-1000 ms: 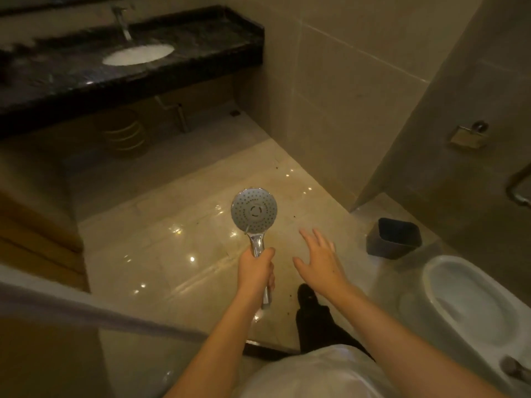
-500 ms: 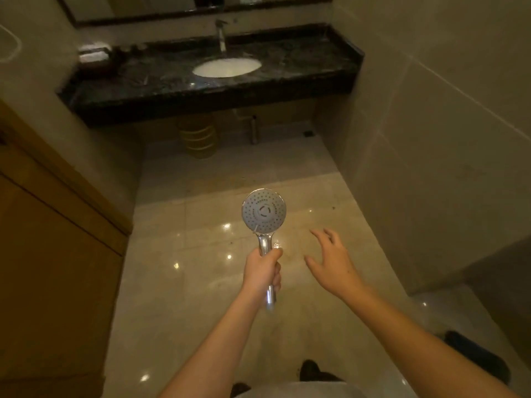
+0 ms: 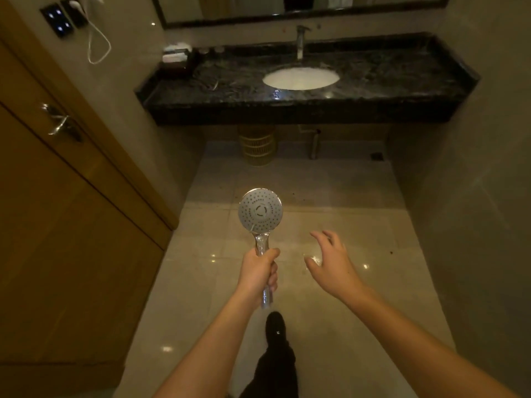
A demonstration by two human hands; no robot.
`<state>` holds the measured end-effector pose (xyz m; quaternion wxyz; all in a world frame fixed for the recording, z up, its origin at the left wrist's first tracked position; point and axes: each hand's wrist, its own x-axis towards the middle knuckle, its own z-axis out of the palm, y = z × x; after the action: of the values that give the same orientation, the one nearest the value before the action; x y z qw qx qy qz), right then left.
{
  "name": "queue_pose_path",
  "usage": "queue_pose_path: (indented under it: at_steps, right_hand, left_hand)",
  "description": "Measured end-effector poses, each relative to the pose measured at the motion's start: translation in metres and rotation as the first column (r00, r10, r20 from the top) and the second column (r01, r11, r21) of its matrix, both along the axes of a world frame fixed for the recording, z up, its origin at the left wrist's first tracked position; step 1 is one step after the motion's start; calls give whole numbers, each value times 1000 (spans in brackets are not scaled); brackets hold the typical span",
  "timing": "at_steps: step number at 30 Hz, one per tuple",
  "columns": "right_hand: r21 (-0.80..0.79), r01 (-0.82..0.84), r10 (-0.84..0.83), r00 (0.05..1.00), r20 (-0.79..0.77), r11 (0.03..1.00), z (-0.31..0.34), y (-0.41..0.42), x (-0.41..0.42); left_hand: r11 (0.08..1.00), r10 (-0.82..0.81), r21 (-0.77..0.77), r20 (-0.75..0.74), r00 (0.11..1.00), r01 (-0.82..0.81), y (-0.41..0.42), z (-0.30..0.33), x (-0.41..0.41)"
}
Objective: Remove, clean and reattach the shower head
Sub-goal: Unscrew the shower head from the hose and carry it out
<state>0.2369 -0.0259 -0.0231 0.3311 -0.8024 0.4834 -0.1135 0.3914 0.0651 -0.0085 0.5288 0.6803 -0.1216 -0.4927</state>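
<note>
While the view is looking down from head height, these things are showing, nearest first:

Leg and shoe: a dark trouser leg is reaching forward to a black shoe that is standing on the pale glossy floor, just below the hands.
Left hand: the left hand is gripping the chrome handle of the shower head, fingers curling tightly round it and pressing together, thumb lying on top.
Shower head: it is standing upright above the fist, its round nozzle face turning toward the camera, its bare lower end sticking out under the hand (no hose is showing on it).
Right hand: the right hand is hovering just beside the handle, apart from it, palm down, fingers spreading and bending loosely, holding nothing.
Door: a wooden door with a metal lever handle is filling the left side.
Basket: a wicker basket is sitting under the counter.
Counter: a dark stone counter is carrying a white oval basin with a tap behind it.
Mirror: a mirror is hanging above the counter.
</note>
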Motion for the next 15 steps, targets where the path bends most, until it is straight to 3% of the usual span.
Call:
queue_pose_path:
  at_steps: [15]
  right_hand:
    - [-23, -122, 122, 992, 12, 992, 19, -180, 260]
  left_hand:
    - [990, 138, -27, -23, 990, -139, -165, 4, 236]
